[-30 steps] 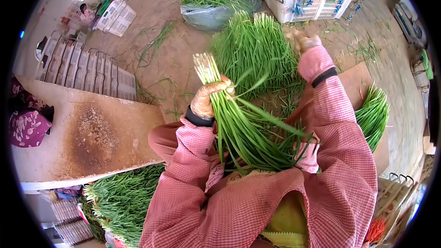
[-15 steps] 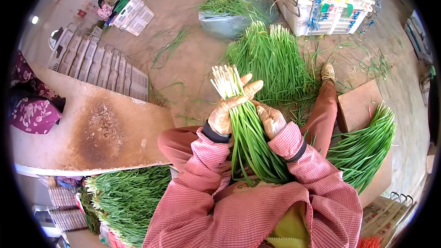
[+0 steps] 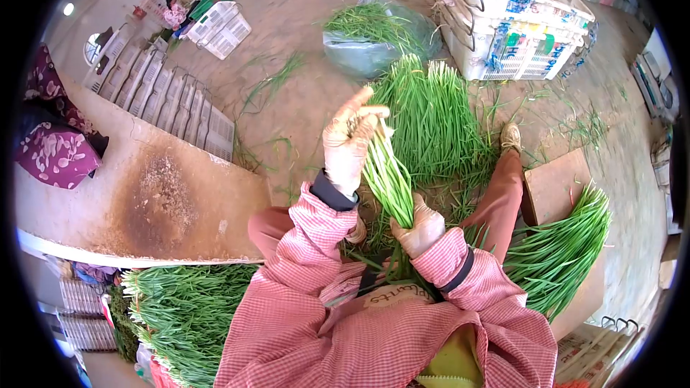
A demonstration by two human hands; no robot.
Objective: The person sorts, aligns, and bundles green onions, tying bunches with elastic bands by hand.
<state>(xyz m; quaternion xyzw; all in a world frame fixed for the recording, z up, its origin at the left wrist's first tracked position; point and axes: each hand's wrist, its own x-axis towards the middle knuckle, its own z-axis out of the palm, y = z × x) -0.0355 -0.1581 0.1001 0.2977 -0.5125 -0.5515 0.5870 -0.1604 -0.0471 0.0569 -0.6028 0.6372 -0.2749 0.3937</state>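
A bunch of garlic chives (image 3: 387, 172), pale ends up and green leaves down, slants in front of my lap. My gloved left hand (image 3: 348, 140) is closed about the pale top ends, one finger pointing up; its palm hides most of the tips. Lower down, my gloved right hand (image 3: 422, 228) grips the bunch around its green middle. The leaf ends hang toward my apron. Beyond my hands, a larger pile of garlic chives (image 3: 431, 126) lies on the floor, pale ends away from me.
More garlic chives (image 3: 564, 255) rest on a board (image 3: 557, 185) at my right, and another heap (image 3: 190, 316) lies at left. A plastic bag (image 3: 352, 50) of loose leaves and stacked white crates (image 3: 517, 47) stand ahead. A stained table (image 3: 237, 208) is at left; another person (image 3: 175, 13) sits far off.
My left hand has moved up from the bunch's upper stems to its pale ends. My right hand has shifted lower and wrapped round the leaves, which are now gathered narrower. The view has tilted slightly up.
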